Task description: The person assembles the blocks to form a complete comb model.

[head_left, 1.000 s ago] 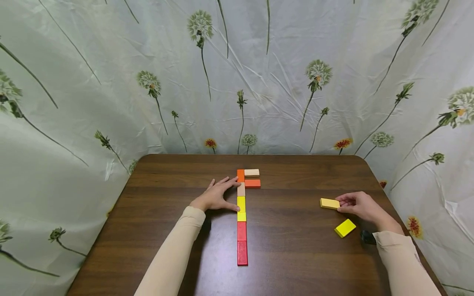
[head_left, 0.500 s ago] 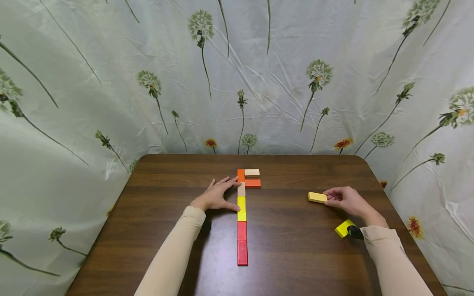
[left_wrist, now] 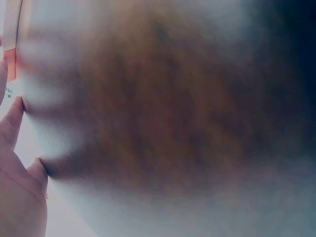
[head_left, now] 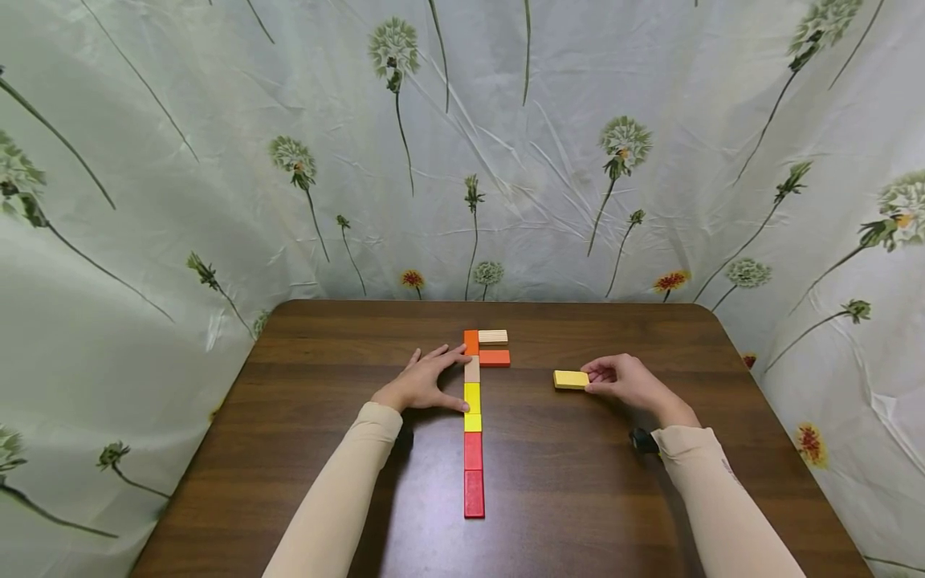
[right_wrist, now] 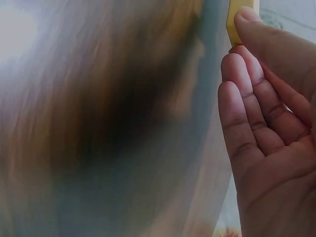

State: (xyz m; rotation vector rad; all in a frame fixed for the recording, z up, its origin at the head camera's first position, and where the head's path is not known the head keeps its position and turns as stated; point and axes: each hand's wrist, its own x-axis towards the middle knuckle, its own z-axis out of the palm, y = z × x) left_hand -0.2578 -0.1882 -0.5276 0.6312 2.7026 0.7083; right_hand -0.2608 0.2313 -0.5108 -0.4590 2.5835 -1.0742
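My right hand (head_left: 627,382) pinches one end of a pale yellow wooden block (head_left: 571,380) between thumb and fingertips, to the right of a column of blocks. The right wrist view shows the thumb pressed on this yellow block (right_wrist: 237,22). My left hand (head_left: 422,384) is spread beside the column, its index finger and thumb touching blocks there. From far to near, the column has an orange block (head_left: 471,342), a natural wood block (head_left: 472,369), yellow blocks (head_left: 473,397) and red blocks (head_left: 473,451). An orange-red block (head_left: 495,359) and a ridged wood block (head_left: 493,337) stick out rightward at its far end.
The dark wooden table (head_left: 347,337) has rounded far corners. Behind it hangs a white curtain (head_left: 506,160) printed with dandelions. Another yellow block is almost wholly hidden by my right sleeve (head_left: 694,461).
My right hand has carried the pale yellow block leftward, nearer the column. The right forearm now covers most of the other loose yellow block. My left hand has stayed in place.
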